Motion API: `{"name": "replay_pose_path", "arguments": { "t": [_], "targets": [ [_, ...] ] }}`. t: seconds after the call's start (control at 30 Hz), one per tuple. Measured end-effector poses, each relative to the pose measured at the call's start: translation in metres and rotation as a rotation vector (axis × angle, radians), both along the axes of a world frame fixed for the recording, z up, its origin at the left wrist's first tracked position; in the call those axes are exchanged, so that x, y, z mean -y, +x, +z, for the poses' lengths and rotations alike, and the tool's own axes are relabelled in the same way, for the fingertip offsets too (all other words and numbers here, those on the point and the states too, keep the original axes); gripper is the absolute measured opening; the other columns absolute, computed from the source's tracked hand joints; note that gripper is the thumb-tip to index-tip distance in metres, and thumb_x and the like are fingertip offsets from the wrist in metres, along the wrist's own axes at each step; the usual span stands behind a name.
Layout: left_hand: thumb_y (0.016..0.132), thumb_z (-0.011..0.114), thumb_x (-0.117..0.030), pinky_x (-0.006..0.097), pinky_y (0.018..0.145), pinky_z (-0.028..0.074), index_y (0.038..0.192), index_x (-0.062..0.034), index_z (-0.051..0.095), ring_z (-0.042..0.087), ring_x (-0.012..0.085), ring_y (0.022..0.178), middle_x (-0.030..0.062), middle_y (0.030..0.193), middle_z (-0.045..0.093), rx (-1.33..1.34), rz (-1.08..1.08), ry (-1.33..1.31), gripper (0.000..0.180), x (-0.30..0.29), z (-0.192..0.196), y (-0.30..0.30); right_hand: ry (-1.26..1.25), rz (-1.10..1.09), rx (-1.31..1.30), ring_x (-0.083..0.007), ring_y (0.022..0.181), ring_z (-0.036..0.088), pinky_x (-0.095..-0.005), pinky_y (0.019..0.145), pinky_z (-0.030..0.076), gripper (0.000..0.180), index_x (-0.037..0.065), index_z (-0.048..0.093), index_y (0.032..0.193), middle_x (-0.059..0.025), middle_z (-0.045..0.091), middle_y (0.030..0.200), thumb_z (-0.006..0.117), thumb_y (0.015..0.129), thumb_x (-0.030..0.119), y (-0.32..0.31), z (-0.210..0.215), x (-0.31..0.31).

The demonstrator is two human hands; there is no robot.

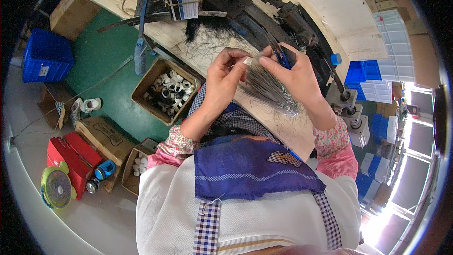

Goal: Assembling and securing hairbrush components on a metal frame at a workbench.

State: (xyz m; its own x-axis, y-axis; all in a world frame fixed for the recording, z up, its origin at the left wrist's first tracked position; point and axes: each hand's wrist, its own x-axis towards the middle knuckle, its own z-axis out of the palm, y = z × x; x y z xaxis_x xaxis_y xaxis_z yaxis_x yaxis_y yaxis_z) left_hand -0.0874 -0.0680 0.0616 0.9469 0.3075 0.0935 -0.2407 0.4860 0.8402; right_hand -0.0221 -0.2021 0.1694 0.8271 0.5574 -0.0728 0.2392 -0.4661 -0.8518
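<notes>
My left hand is closed, thumb and fingers pinching a small white piece. Close beside it, my right hand curls round a dark metal tool with blue handles; whether it is scissors or pliers I cannot tell. The right thumb and fingertips come near the white piece, and what they pinch is too small to make out. Below both hands, a bundle of thin grey wires fans out over the pale worktop. Its upper end is partly hidden by my fingers.
A dark metal machine stands along the bench's far side, with black bristle-like strands scattered before it. Left of the bench, a box holds white and black rings. A blue crate, red boxes and a green fan lie further left.
</notes>
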Motion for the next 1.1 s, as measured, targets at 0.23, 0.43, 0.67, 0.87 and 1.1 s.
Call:
{"name": "replay_pose_path", "arguments": {
  "t": [0.23, 0.43, 0.67, 0.87, 1.1],
  "targets": [
    [0.09, 0.061, -0.011, 0.023, 0.058, 0.047, 0.101, 0.0, 0.057, 0.053, 0.0084, 0.066, 0.0028, 0.085, 0.058, -0.016, -0.014, -0.022, 0.016, -0.001, 0.002, 0.0, -0.046, 0.041, 0.059, -0.0042, 0.071, 0.053, -0.0233, 0.065, 0.045, 0.023, 0.001, 0.064, 0.093, -0.0022, 0.063, 0.076, 0.071, 0.082, 0.02, 0.001, -0.005, -0.004],
    [0.091, 0.057, -0.008, 0.019, 0.058, 0.045, 0.105, 0.001, 0.055, 0.051, 0.005, 0.072, 0.0027, 0.089, 0.055, 0.052, 0.027, -0.045, 0.017, 0.004, 0.006, -0.002, -0.09, 0.058, 0.174, -0.0075, 0.07, 0.056, -0.0245, 0.064, 0.046, 0.022, 0.001, 0.062, 0.092, -0.0065, 0.064, 0.077, 0.07, 0.081, 0.018, -0.001, -0.007, -0.005],
    [0.09, 0.055, -0.004, 0.019, 0.058, 0.044, 0.108, 0.0007, 0.055, 0.051, 0.0055, 0.073, 0.0033, 0.091, 0.054, 0.115, 0.129, 0.278, 0.019, 0.003, 0.002, -0.004, -0.132, 0.144, 0.443, -0.0158, 0.067, 0.061, -0.0276, 0.061, 0.048, 0.025, 0.0, 0.058, 0.097, -0.011, 0.063, 0.081, 0.07, 0.08, 0.015, -0.006, -0.011, -0.003],
    [0.091, 0.053, -0.005, 0.02, 0.059, 0.044, 0.11, 0.0002, 0.055, 0.051, 0.0066, 0.072, 0.002, 0.093, 0.052, -0.026, 0.032, 0.092, 0.02, 0.002, 0.006, -0.003, -0.061, 0.078, 0.314, -0.0123, 0.068, 0.059, -0.0263, 0.065, 0.048, 0.026, 0.0, 0.059, 0.097, -0.0097, 0.064, 0.081, 0.07, 0.079, 0.015, -0.008, -0.01, -0.004],
    [0.092, 0.057, -0.017, 0.025, 0.057, 0.046, 0.112, -0.0007, 0.055, 0.052, 0.0095, 0.066, 0.0038, 0.085, 0.055, -0.042, 0.043, -0.11, 0.026, -0.014, 0.001, 0.009, -0.175, 0.087, 0.185, -0.0105, 0.069, 0.055, -0.0272, 0.067, 0.046, 0.027, 0.0, 0.064, 0.091, -0.0083, 0.064, 0.076, 0.068, 0.081, 0.025, 0.034, 0.004, -0.028]
  ]
}}
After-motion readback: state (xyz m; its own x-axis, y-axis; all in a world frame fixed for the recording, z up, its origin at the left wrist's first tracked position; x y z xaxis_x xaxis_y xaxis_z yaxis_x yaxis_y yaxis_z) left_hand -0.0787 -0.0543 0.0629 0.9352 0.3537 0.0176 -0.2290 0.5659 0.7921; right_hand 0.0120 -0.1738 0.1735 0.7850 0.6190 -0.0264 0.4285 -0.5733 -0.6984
